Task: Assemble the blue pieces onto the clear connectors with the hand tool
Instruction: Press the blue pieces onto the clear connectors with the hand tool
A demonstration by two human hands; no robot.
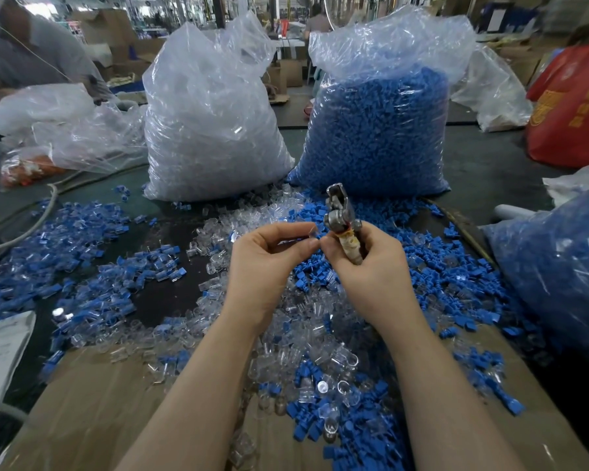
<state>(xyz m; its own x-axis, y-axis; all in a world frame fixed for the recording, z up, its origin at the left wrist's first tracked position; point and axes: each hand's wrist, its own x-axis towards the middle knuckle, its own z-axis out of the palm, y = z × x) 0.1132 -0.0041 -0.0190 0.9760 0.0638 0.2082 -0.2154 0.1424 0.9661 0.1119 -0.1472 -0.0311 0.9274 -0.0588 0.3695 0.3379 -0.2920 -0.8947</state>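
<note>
Both hands are raised together over the middle of the tabletop (510,171), fingertips nearly meeting. The left hand (269,263) has its thumb and forefinger pinched on a small clear connector (312,235), held at its fingertips just left of the tool. The right hand (371,266) is curled round the pale, wrapped handle of a metal hand tool (339,215), which stands nearly upright with its metal head pointing to 12 o'clock, above the fingers. Whether a blue piece sits in the tool's head cannot be told.

Under and around the hands lies a loose heap of clear connectors (306,338) mixed with blue pieces (432,263), spreading from 12 o'clock down to 5 o'clock. At 9 o'clock a wide scatter of joined blue-and-clear parts (92,263) covers the dark surface. A sheet of brown cardboard (116,402) lies at 7 o'clock beneath the forearms.

At 11 o'clock stands a tall plastic bag of clear connectors (211,130), and at 1 o'clock, just beside it, a bag of blue pieces (381,130). Another bag holding blue parts (558,277) sits at 3 o'clock at the frame's edge. A red bag (572,107) is at 2 o'clock, and crumpled clear plastic (65,127) with a grey cable (41,212) lies at 10 o'clock
</note>
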